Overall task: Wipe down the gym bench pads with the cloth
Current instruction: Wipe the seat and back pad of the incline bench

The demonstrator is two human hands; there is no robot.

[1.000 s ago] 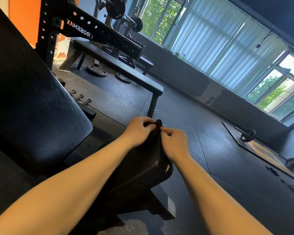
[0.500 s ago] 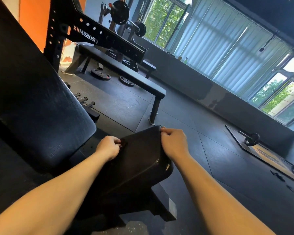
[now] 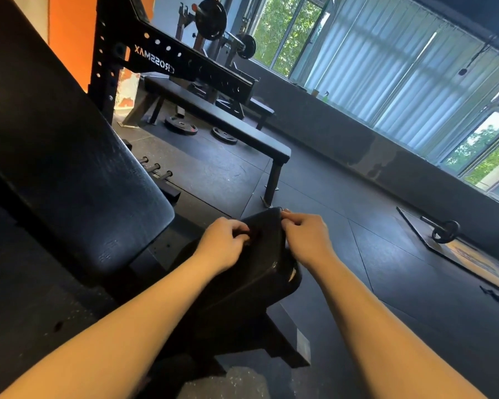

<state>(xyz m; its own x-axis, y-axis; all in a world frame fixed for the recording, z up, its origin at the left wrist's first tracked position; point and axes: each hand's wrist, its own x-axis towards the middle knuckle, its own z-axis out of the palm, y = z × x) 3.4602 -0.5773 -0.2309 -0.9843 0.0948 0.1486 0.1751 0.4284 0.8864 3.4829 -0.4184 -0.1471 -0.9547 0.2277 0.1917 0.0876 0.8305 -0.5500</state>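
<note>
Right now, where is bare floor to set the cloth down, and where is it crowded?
Bare floor lies between the seat pad and the platform with the barbell; another patch lies between the backrest pad and the flat bench. Crowded: by that bench's far end, weight plates and the rack.

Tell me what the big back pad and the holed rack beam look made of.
Back pad: probably black vinyl or faux leather, semi-gloss, with fine grain and sheen. Rack beam: apparently steel, matte black paint, punched holes and printed lettering.

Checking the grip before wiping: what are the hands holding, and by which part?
A dark cloth: left hand pinches its left side, right hand its upper right corner, over the seat pad.
</note>
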